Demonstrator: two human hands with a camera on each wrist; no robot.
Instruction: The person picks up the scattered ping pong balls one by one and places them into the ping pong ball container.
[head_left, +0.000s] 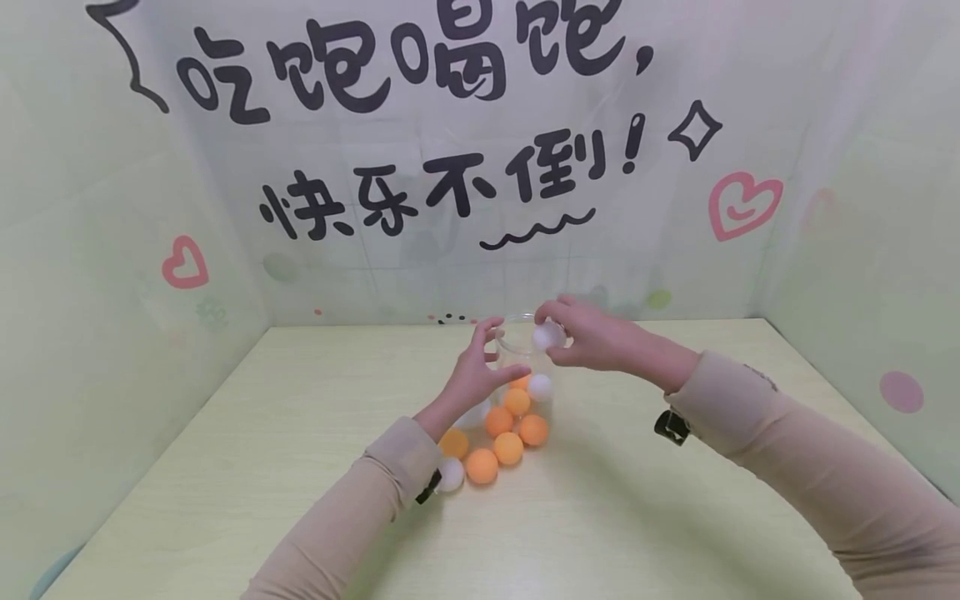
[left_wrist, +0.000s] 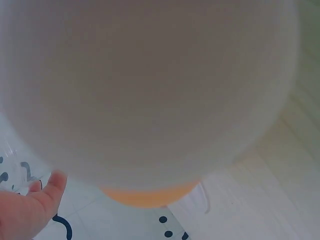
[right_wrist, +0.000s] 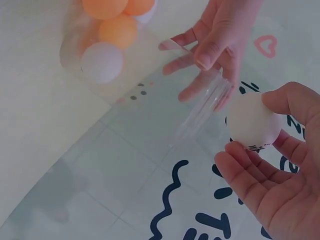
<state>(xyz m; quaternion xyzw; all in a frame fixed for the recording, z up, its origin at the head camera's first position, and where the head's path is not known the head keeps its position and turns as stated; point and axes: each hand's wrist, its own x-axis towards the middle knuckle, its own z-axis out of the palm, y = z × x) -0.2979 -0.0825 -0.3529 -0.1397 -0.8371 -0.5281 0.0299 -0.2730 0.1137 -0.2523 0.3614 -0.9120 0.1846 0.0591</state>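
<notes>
My right hand (head_left: 600,335) pinches a white ping-pong ball (right_wrist: 252,121) between thumb and fingertips at the mouth of a clear plastic jar (head_left: 516,360). Around the jar's upper side curl the thumb and fingers of my left hand (head_left: 474,371); the right wrist view shows that hand (right_wrist: 215,55) beside the rim. Inside the jar lie orange balls and a white ball (right_wrist: 102,62). In the left wrist view a large blurred white ball (left_wrist: 150,100) fills most of the picture and hides the hand's work.
Several loose balls rest on the table near the jar, among them an orange ball (head_left: 482,466) and a white ball (head_left: 450,474), partly behind my left wrist. A printed curtain (head_left: 450,283) stands behind the pale wooden table (head_left: 645,517) and along both sides.
</notes>
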